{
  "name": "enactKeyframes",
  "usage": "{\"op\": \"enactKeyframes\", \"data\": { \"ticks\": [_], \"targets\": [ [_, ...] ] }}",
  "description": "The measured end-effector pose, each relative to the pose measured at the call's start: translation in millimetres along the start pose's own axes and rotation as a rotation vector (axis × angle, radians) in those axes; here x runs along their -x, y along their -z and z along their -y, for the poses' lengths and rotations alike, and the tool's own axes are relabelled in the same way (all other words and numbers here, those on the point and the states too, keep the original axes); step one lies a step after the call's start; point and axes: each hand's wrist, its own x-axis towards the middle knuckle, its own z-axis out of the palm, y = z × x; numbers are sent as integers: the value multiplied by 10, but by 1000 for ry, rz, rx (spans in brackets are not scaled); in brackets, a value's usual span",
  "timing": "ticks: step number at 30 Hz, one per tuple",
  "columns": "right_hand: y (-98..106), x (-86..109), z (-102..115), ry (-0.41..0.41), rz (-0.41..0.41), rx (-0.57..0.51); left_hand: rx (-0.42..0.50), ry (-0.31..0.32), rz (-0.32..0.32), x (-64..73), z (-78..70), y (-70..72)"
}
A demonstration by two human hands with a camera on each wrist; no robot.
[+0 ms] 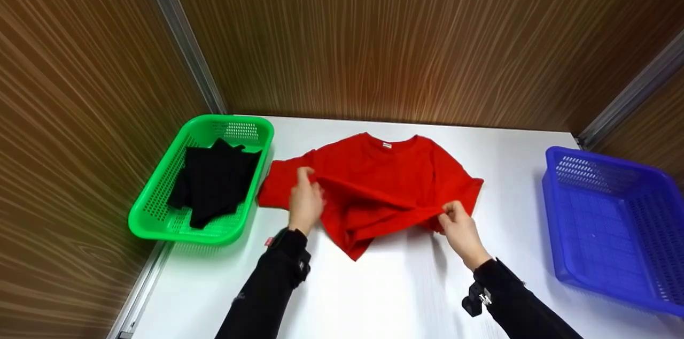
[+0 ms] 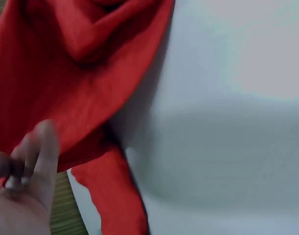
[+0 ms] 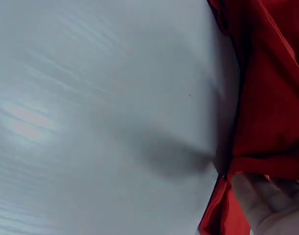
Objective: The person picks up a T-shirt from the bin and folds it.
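A red T-shirt (image 1: 374, 168) lies on the white table with its collar toward the back wall and both sleeves spread. Its lower part is lifted and folded up in loose creases, a corner hanging toward the front. My left hand (image 1: 306, 202), slightly blurred, pinches the shirt's edge beside the left sleeve. In the left wrist view, the thumb and curled fingers of that hand (image 2: 29, 171) meet at the cloth. On the other side, my right hand (image 1: 460, 229) pinches the hem near the right sleeve. The right wrist view shows its fingertips (image 3: 242, 183) at the hem band.
At the left stands a green basket (image 1: 140, 216) with folded black cloth (image 1: 216, 181) in it. A blue basket (image 1: 609, 243) is at the right edge of the table (image 1: 363, 301). Wood-patterned panels (image 1: 374, 39) rise behind and at both sides.
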Motion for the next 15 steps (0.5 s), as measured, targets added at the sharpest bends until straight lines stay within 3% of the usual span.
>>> {"op": "enactKeyframes", "data": {
  "ticks": [3,6,9,12,15],
  "targets": [
    [1,7,-64,55,-16,169,31,-123,171,110,26,-115],
    [0,24,-108,185,-8,283,-156,-301,351,242,59,-189],
    [-24,46,-134,395,78,328,-383,-409,474,383,103,-269],
    [-83,58,-156,676,139,418,-580,-434,526,517,156,-368],
    [-146,75,-161,866,71,494,-701,-461,467,605,200,-471]
  ]
}}
